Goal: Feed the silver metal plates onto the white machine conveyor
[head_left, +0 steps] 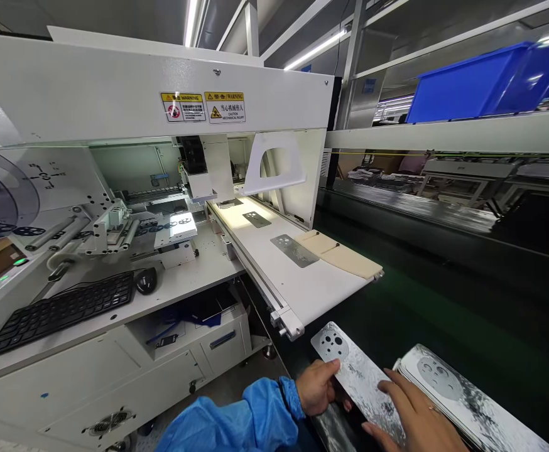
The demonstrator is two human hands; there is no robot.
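Between my two hands is a phone back cover (362, 380), grey-white with dark mottling and several camera holes at its far end. My left hand (319, 386), in a blue sleeve, grips its left edge, thumb on top. On its right edge near the lower end rests my right hand (413, 411), fingers and thumb closed about it. Just right of that hand lies a stack of similar phone back covers (472, 395). Ahead, two more covers lie on the white conveyor belt (298, 295): a nearer cover (294, 250) and a farther cover (256, 219).
A white machine (152, 88) with warning labels spans over the belt. A beige guide plate (340, 252) lies along the belt's right side. At left are a keyboard (67, 307) and a mouse (146, 280). A dark green conveyor (425, 301) runs at right, blue bins (472, 81) on the shelf above.
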